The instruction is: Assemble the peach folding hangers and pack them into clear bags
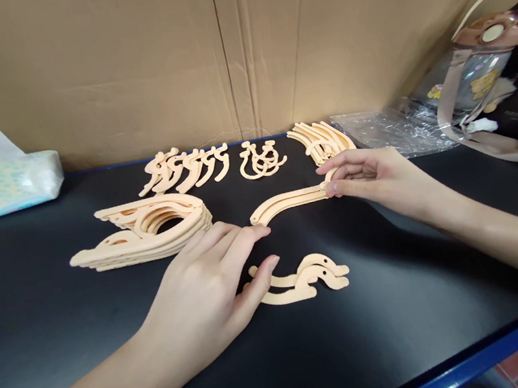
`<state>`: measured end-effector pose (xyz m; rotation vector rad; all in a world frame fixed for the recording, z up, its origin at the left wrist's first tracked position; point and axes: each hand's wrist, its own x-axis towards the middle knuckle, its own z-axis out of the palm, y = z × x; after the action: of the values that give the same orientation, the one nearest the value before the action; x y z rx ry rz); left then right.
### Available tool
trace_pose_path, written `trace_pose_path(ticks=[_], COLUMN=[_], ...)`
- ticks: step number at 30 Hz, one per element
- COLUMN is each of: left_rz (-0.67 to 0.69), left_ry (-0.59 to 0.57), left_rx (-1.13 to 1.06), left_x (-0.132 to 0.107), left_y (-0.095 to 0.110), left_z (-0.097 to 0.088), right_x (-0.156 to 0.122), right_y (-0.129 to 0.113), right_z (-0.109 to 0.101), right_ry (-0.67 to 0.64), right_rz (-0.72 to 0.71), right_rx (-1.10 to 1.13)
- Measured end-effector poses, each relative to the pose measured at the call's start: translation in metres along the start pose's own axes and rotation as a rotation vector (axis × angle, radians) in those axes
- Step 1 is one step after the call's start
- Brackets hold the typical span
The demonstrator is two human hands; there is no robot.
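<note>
A curved, grooved cream plastic hanger arm [289, 199] lies in the middle of the table. My right hand [366, 173] pinches its right end between thumb and fingers, beside a small rounded part. My left hand [220, 275] is open, thumb apart, with its fingertips at the arm's left end; whether they press on it I cannot tell. Below them, two wavy cream pieces with small holes [302, 282] lie side by side, their left ends partly behind my left thumb. Left of my left hand is a stack of cream hanger frames [147, 231].
Along the back lie wavy pieces [186, 168], hook-shaped pieces [262, 159] and a pile of curved arms [322, 140]. A tissue pack [1, 179] stands at left. Clear plastic wrap [391, 130] and a strapped bottle [470, 69] are at right. Cardboard [120, 65] walls the back.
</note>
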<state>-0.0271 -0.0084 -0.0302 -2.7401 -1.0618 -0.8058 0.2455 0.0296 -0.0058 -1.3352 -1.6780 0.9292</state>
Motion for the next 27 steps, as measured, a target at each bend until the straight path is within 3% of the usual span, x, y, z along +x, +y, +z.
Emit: trace_pose_path(ticks=[9, 16, 21, 27], left_rz=[0.049, 0.057, 0.066, 0.055], left_ry=[-0.019, -0.021, -0.089, -0.081], left_rx=[0.045, 0.085, 0.081, 0.053], left_x=[0.004, 0.002, 0.001, 0.002], left_y=[0.001, 0.001, -0.001, 0.0], left_z=[-0.004, -0.004, -0.002, -0.001], right_x=[-0.002, -0.018, -0.02, -0.023], right_y=[-0.008, -0.022, -0.021, -0.018], right_z=[-0.004, 0.0, 0.004, 0.008], right_ry=[-0.029, -0.225, -0.241, -0.274], right_rz=[0.054, 0.193, 0.069, -0.105], right_rx=[0.024, 0.368, 0.275, 0.02])
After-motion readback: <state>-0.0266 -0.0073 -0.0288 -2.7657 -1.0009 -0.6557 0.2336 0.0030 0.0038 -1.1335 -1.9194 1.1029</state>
